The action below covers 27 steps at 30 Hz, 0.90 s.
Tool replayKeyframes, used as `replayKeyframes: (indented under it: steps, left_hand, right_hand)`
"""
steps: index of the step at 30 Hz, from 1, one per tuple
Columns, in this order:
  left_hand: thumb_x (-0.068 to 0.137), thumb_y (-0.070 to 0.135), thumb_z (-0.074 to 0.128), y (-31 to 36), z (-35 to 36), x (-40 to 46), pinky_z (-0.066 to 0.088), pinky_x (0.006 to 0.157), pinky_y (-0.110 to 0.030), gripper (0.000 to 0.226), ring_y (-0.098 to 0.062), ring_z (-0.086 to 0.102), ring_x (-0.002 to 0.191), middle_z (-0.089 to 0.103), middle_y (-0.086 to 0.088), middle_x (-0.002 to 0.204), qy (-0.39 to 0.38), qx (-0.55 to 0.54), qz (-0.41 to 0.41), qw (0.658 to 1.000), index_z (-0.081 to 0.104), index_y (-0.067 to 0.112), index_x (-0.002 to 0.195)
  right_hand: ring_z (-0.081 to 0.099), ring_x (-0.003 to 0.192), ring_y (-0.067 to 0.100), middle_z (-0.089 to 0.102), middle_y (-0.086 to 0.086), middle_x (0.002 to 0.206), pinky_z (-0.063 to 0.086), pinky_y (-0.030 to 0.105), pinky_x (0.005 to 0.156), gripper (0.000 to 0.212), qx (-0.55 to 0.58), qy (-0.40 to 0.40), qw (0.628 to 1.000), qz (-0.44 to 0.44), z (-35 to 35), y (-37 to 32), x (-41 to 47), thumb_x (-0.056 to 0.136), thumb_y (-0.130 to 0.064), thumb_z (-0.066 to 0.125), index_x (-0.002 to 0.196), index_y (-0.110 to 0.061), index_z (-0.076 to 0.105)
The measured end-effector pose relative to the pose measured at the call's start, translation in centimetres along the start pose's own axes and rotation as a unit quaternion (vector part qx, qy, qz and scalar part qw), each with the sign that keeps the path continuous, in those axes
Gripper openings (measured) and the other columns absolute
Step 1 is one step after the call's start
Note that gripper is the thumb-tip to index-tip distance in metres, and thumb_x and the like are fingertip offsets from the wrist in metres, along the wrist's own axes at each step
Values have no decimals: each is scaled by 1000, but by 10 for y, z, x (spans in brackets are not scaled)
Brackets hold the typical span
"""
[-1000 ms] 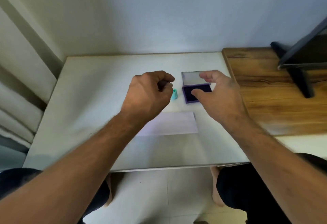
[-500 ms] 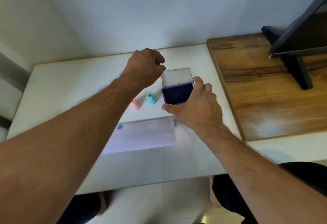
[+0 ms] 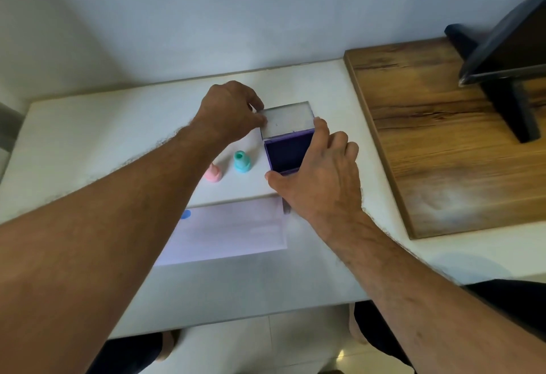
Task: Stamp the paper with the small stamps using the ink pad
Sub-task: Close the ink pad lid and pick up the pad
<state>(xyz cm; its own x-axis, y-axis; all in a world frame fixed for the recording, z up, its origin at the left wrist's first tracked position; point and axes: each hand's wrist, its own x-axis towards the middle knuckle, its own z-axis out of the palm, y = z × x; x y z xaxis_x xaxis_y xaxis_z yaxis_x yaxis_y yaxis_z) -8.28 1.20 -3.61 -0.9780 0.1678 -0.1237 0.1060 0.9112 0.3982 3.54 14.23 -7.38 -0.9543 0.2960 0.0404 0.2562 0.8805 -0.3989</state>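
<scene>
left hand point(image 3: 233, 110) moved down onto clear lid point(image 3: 286, 119), pinching its left edge, right hand point(image 3: 319, 178) gripping open ink pad point(image 3: 288, 153) base, teal stamp point(image 3: 242, 161) and pink stamp point(image 3: 213, 173) upright just left on worktop point(image 3: 103, 137), paper point(image 3: 230, 234) nearer, blue mark point(image 3: 185, 214) on it

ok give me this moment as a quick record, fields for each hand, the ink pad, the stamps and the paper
left hand: left hand pinches the left edge of the clear lid
right hand: right hand grips the ink pad at its right side, thumb at the near edge
ink pad: open, lid raised at the far side, dark ink surface showing
stamps: pink stamp and teal stamp stand upright left of the pad, untouched
paper: paper lies flat near the table's front, one blue mark at its left end
</scene>
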Motion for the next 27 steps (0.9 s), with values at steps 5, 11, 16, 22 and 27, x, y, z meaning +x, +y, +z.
replayKeyframes:
  steps: [5, 11, 16, 22, 27]
  left_hand:
    - [78, 30, 76, 3, 0, -1, 52, 83, -29, 30, -19, 63, 94, 70, 0, 100, -7, -9, -6, 1000, 72, 22, 107]
    - [79, 23, 75, 3, 3, 2, 44, 76, -23, 31, -15, 58, 89, 68, 0, 105, -14, -15, 8, 1000, 72, 21, 110]
    - [76, 30, 79, 3, 4, 8, 39, 73, -22, 37, -13, 53, 89, 63, 2, 102, -26, -38, 10, 999, 70, 19, 110]
    - [69, 32, 85, 10, 7, 14, 38, 75, -24, 56, -17, 52, 95, 63, -2, 111, -61, -25, 8, 998, 63, 14, 118]
    - [69, 26, 85, 13, 3, 18, 37, 71, -26, 55, -17, 50, 92, 56, 1, 106, -99, -37, 9, 994, 61, 19, 118]
  right_hand:
    - [43, 113, 28, 49, 12, 130, 49, 33, 81, 112, 4, 6, 1000, -7, -1, 0, 0, 57, -66, 76, 143, -15, 24]
    - [43, 114, 27, 50, 9, 133, 50, 35, 84, 115, 34, -6, 999, 3, -1, 0, 4, 54, -65, 79, 144, -17, 25]
    - [42, 119, 27, 50, 8, 134, 49, 32, 82, 103, 82, -22, 996, 5, -5, 2, 10, 62, -40, 87, 142, -19, 26]
    - [53, 116, 29, 59, 9, 129, 54, 34, 83, 92, 119, -46, 992, 19, -14, 9, 21, 71, -16, 84, 142, -23, 27]
    - [60, 109, 30, 64, 11, 123, 55, 36, 83, 94, 127, -49, 990, 35, -18, 10, 24, 67, -17, 87, 140, -23, 28]
